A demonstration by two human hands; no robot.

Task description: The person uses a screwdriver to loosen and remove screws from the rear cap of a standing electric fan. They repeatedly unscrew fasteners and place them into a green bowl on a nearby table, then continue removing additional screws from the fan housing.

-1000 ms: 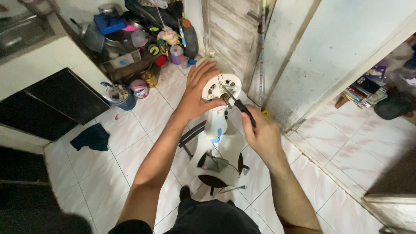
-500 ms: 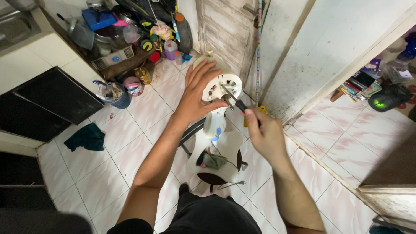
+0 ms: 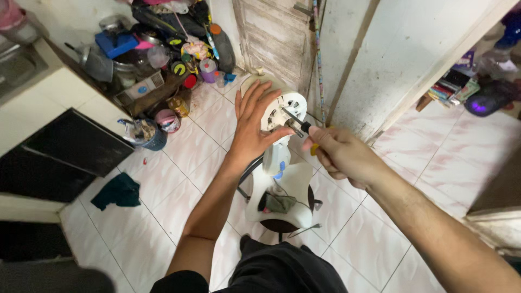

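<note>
2 bare hands on a white fan motor housing, a screwdriver set against its round face.

The left hand (image 3: 251, 127) lies flat with fingers spread wide against the side of the white fan motor housing (image 3: 282, 111), gripping nothing, its thumb reaching toward the shaft at the centre. The right hand (image 3: 339, 152) is curled tight around the handle of a screwdriver (image 3: 297, 123), whose thin blade slants up to the housing's face; whether the tip sits in a screw is hard to tell. The housing tops a white fan stand (image 3: 282, 184) that rests on a dark round stool (image 3: 279, 223) on the pale tiled floor (image 3: 179, 157). A dark green cloth (image 3: 116, 191) lies well apart to the left, and a small bucket (image 3: 146, 133) stands near cluttered kitchenware.
</note>
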